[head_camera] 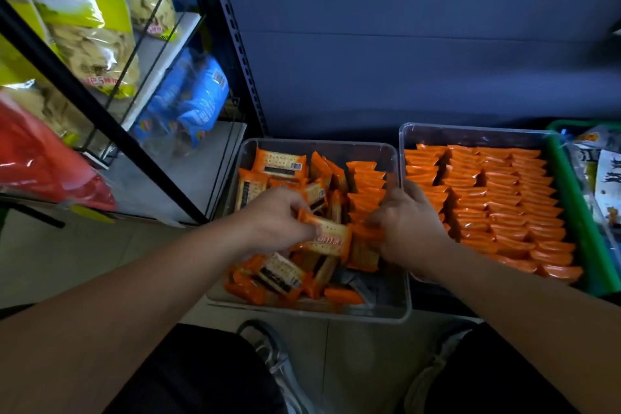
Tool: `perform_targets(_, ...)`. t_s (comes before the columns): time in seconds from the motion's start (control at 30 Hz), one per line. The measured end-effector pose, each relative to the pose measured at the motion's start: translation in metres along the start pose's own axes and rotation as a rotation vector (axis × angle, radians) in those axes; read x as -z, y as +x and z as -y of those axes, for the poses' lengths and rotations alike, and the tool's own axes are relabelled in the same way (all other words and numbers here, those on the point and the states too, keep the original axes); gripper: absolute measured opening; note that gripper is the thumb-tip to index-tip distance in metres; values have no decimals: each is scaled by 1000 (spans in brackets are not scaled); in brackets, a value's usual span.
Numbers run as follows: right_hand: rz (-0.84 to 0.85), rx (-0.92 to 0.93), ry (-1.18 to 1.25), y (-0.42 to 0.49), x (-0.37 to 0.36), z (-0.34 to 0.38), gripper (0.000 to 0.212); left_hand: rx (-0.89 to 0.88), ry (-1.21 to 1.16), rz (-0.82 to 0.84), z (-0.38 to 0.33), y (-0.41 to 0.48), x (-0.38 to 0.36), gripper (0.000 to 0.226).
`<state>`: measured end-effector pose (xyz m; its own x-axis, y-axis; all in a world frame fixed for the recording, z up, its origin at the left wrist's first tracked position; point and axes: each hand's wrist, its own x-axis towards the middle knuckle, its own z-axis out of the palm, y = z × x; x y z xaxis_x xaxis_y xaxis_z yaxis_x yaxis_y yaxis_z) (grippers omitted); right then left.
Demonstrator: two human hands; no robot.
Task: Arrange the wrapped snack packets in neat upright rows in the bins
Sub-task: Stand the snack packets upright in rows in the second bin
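— From the left: the shelf with its big snack bags isn't part of this. The left bin on the floor beside it is where the work is.

— What's in it?

— Loose packets, orange wrappers with a cracker printed on them, lying flat and crossed over each other. There's one upright row along the bin's right wall.

— And the hands?

— The left hand has its fingers curled round one packet, held flat above the heap and just beside the row. The right hand is bent down over the near end of that row. I can't tell whether it's pinching a packet or only propping the row.

— What could go wrong?

— The wrappers look slick and thin. If the propping hand lifts before the new packet is wedged in, I'd expect the row to fan over into the heap. The packet could also go in tilted.

— And further right?

— The right bin is packed with neat orange rows. Next to it is a green crate.
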<state>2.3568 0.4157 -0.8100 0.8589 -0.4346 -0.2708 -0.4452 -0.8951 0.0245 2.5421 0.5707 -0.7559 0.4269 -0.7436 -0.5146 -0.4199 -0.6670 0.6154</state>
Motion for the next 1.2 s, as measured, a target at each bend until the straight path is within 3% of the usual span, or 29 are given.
perform_targets(0.2, -43, -30, -73, 3, -7, 14, 48, 112, -307, 93, 4, -6, -1, 16)
perform_targets(0.33, -114, 53, 170, -8, 3, -3, 44, 120, -348, 117, 3, -8, -1, 16)
perform_targets(0.5, -166, -147, 584, -29, 44, -47, 19, -7, -180, 51, -6, -3, -4, 17)
perform_targets(0.63, -165, -328, 824, -42, 39, -51, 18, -161, -42, 49, -21, 4, -23, 17)
perform_targets(0.7, -120, -342, 901, -48, 28, -41, 16, -211, 49, 52, -27, 11, -34, 29)
perform_targets(1.0, -62, -397, 984, -64, 4, -32, 9, -436, 356, 117, -15, 30, -102, 11)
perform_targets(1.13, -46, -395, 956, -66, 5, -32, 8, -626, 683, -195, -7, 31, -98, 20)
perform_targets(1.2, -40, -397, 927, -67, 7, -32, 7, -607, 668, -182, -9, 28, -83, 20)
